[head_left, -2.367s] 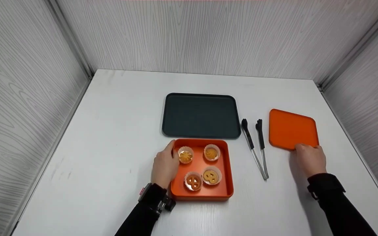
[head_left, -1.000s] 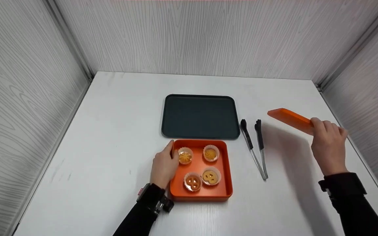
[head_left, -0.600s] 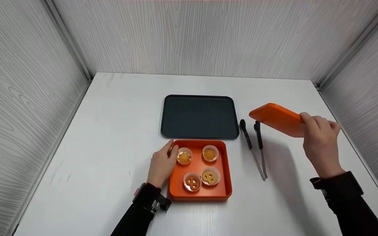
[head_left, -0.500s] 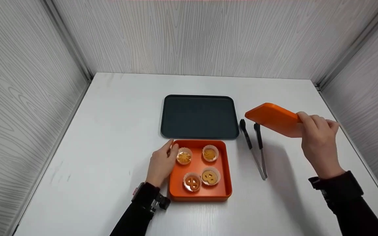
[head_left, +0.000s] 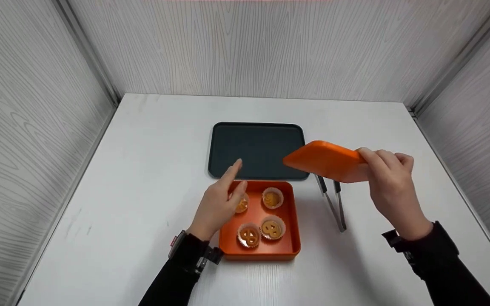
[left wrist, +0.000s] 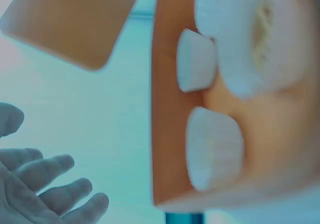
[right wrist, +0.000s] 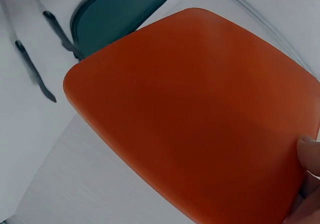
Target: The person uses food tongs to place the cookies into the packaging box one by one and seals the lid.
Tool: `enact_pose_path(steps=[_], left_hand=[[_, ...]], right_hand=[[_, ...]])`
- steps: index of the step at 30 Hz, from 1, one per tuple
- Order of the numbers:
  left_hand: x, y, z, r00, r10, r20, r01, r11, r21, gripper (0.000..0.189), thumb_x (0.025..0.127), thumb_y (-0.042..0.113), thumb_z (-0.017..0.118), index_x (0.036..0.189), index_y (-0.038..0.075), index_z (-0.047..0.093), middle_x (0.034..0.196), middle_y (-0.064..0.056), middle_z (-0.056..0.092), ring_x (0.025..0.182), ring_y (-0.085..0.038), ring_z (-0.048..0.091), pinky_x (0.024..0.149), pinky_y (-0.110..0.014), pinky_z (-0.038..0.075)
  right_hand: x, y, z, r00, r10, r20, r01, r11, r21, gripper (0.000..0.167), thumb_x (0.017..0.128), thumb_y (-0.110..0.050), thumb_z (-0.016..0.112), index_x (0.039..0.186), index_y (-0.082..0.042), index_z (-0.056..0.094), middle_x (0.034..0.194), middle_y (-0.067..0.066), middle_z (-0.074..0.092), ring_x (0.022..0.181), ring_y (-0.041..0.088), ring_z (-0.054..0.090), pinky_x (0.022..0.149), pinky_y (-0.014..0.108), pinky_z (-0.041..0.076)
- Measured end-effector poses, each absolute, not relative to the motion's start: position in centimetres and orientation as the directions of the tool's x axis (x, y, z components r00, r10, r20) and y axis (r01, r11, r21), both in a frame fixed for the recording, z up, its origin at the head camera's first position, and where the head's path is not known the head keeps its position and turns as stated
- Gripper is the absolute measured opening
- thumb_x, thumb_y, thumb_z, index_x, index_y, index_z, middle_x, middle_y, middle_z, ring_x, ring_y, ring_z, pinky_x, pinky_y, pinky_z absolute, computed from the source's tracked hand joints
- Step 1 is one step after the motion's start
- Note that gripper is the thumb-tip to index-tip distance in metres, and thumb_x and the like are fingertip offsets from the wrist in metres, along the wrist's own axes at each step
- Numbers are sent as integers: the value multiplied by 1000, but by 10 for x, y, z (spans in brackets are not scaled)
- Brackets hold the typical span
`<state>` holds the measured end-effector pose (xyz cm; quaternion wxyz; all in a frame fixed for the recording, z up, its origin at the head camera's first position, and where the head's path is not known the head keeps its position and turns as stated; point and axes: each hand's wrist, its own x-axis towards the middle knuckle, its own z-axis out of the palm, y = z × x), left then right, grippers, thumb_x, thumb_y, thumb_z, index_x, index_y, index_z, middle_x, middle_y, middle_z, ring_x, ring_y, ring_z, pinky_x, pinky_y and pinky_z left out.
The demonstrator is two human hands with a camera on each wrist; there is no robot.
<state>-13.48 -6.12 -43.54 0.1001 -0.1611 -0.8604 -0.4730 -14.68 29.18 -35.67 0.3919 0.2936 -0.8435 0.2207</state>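
My right hand [head_left: 396,191] pinches the orange lid [head_left: 326,161] at its right edge and carries it tilted above the table, beside the dark tray. In the right wrist view the flat lid [right wrist: 195,114] fills most of the picture, with the thumb on its near edge. My left hand [head_left: 217,204] is over the left side of the orange box [head_left: 287,250], fingers spread and holding nothing. Inside the box sit several cookies [head_left: 272,229] in white paper cups; the hand partly covers the back-left one. The left wrist view shows the cups [left wrist: 215,149] standing by the box wall.
Behind the box lies a dark green tray [head_left: 253,148]. A pair of tongs [head_left: 333,208] with black tips rests on the white table [head_left: 143,170] to the right, its tips hidden under the lid. Wood-grain panels [head_left: 245,51] close off the back and both sides.
My right hand has picked the lid up from the table and brought it leftward over the tongs. My left hand has let go of the box's left wall and risen over it.
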Motion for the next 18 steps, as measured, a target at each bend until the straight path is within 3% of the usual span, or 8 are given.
enact_pose_path(steps=[4, 5, 7, 9, 11, 14, 18], left_hand=[[-128, -53, -425, -906, 247, 345, 422, 451, 786, 61, 107, 31, 54, 162, 16, 32, 163, -1, 37, 144, -20, 45, 105, -35, 51], [-127, -51, -423, -901, 260, 348, 432, 440, 788, 61, 107, 32, 54, 162, 17, 31, 164, 0, 35, 153, -20, 29, 107, -35, 49], [-126, -47, -419, -890, 289, 354, 450, 430, 783, 64, 106, 33, 55, 163, 18, 30, 165, 2, 33, 155, -20, 25, 103, -34, 53], [-124, -43, -416, -877, 315, 362, 472, 430, 769, 67, 105, 35, 57, 163, 18, 29, 165, 3, 33, 155, -21, 24, 107, -35, 49], [-123, -41, -415, -858, 341, 384, 505, 426, 750, 69, 104, 34, 60, 163, 16, 29, 165, 2, 35, 155, -23, 26, 113, -38, 44], [-122, -40, -416, -828, 363, 427, 553, 402, 730, 67, 102, 27, 63, 161, 12, 34, 159, -2, 45, 147, -20, 41, 115, -37, 40], [-120, -42, -420, -799, 353, 487, 596, 353, 722, 59, 99, 12, 67, 154, 7, 46, 143, -7, 62, 127, -15, 62, 107, -32, 49]], right_hand=[[-142, 277, -357, -500, -358, 788, -716, 683, -144, 40, 83, 21, 67, 116, -1, 69, 90, 13, 63, 84, 30, 60, 83, 46, 30], [-141, 273, -357, -498, -371, 784, -726, 672, -144, 40, 83, 20, 68, 116, -1, 69, 90, 13, 63, 84, 30, 60, 82, 47, 30], [-138, 266, -357, -496, -394, 773, -743, 653, -144, 40, 82, 19, 69, 117, -1, 69, 91, 13, 64, 83, 28, 61, 82, 48, 30], [-135, 260, -356, -503, -415, 758, -757, 636, -153, 41, 83, 19, 68, 119, -1, 69, 92, 12, 64, 85, 28, 61, 81, 48, 30], [-133, 254, -355, -507, -434, 745, -768, 620, -161, 42, 84, 19, 67, 120, -2, 69, 94, 11, 65, 86, 27, 62, 82, 48, 30], [-130, 247, -355, -511, -460, 726, -783, 597, -173, 43, 85, 19, 66, 121, -3, 68, 98, 10, 66, 87, 27, 62, 83, 49, 31], [-127, 242, -355, -516, -485, 706, -791, 585, -177, 43, 86, 17, 66, 123, -4, 68, 98, 9, 65, 87, 26, 62, 84, 49, 31]])
